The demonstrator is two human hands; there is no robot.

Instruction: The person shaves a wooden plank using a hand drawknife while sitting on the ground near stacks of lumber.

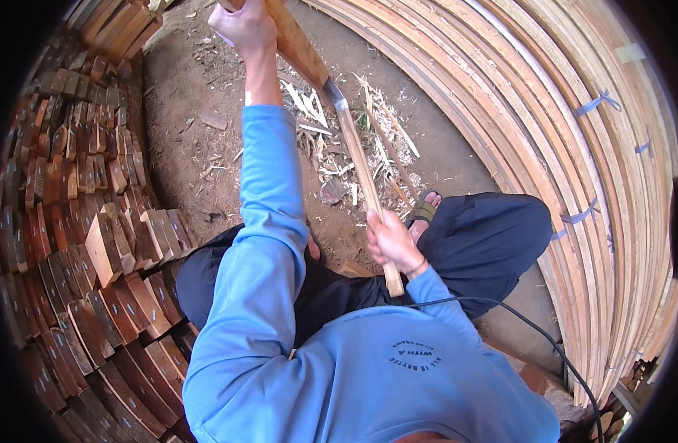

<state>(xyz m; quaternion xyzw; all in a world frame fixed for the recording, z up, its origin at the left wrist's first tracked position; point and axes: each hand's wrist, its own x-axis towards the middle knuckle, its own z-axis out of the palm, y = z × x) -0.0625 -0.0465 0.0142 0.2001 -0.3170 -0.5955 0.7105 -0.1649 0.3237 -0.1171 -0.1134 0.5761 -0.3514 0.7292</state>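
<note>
My left hand point(249, 28) is raised at the far end of my reach, its fingers closed round a broad, tan wooden piece point(298, 48) that slants down to the right. At the lower end of this piece sits a short grey metal part point(335, 96); whether it touches, or is fixed to, the wood I cannot tell. A long, straight wooden handle point(362, 162) runs from the metal down toward my lap. My right hand point(393, 242) is wrapped round the handle near its lower end, between my knees. The top of the wooden piece is cut off by the picture's edge.
Wood chips and splinters point(376, 122) lie on the dirt floor point(184, 148) before me. Stacked timber ends point(80, 221) rise close on my left. Long boards point(531, 125), bundled with blue ties point(597, 103), line the right. A black cable point(545, 336) crosses at my waist.
</note>
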